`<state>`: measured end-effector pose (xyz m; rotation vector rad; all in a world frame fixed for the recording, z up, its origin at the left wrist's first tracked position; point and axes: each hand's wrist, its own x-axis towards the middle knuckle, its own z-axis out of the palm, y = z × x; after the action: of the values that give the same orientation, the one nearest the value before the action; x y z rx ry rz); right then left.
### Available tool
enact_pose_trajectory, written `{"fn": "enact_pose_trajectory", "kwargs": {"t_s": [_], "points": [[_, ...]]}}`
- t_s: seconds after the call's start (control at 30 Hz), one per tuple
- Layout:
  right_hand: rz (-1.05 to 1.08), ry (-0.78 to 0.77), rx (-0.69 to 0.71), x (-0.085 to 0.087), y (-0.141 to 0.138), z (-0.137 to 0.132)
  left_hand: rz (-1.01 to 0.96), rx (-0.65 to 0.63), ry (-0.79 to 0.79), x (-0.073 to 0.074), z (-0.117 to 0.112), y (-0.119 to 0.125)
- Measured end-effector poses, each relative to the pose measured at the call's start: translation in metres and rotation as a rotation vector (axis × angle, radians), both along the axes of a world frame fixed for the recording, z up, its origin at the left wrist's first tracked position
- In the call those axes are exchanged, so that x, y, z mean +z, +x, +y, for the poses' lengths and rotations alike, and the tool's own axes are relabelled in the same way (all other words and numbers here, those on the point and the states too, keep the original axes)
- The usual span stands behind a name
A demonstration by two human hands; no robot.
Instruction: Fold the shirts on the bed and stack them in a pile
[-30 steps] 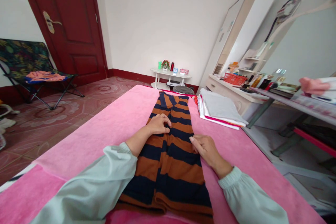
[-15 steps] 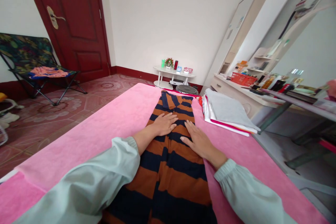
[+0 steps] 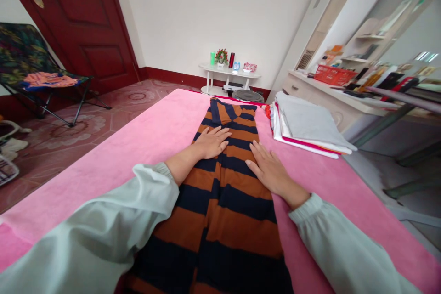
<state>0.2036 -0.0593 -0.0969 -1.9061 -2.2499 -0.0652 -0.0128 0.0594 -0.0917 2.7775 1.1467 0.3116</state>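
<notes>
A garment with brown and navy stripes [image 3: 223, 202] lies folded into a long strip down the middle of a pink-covered bed [image 3: 138, 147]. My left hand [image 3: 212, 141] rests flat on its upper part, fingers stretched out. Just right of it, my right hand [image 3: 268, 170] also lies flat on the striped cloth, fingers extended. Neither hand holds anything. Pale green sleeves cover both of my arms.
A stack of folded clothes [image 3: 306, 124], grey on top, sits on the bed's right side. Beyond stand a small white table [image 3: 229, 76] with trinkets, a dresser with a red basket [image 3: 334, 75], a dark red door [image 3: 69, 18] and a folding chair [image 3: 31, 73] at left.
Both hands went from curled and pinching the cloth to lying flat on it, and moved closer together. The view has shifted forward and down.
</notes>
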Motion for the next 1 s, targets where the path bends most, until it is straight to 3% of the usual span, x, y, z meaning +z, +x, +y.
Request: {"fn": "enact_pose_trajectory", "kwargs": {"t_s": [0.17,0.33,0.67,0.87,1.0], "points": [[-0.019,-0.008,0.004,0.002,0.0,-0.003,0.002,0.004,-0.03,0.001,-0.013,-0.015],[-0.031,-0.041,0.039,0.007,0.005,-0.018,0.023,-0.033,-0.04,0.003,-0.038,-0.062],[0.076,-0.091,0.28,0.031,0.038,-0.092,-0.174,-0.171,-0.164,0.014,-0.08,-0.153],[0.198,-0.257,0.353,0.05,0.024,-0.134,-0.235,-0.251,-0.36,0.031,-0.114,-0.174],[0.241,-0.307,0.411,0.055,0.007,-0.145,-0.213,-0.35,-0.321,0.044,-0.141,-0.172]]}}
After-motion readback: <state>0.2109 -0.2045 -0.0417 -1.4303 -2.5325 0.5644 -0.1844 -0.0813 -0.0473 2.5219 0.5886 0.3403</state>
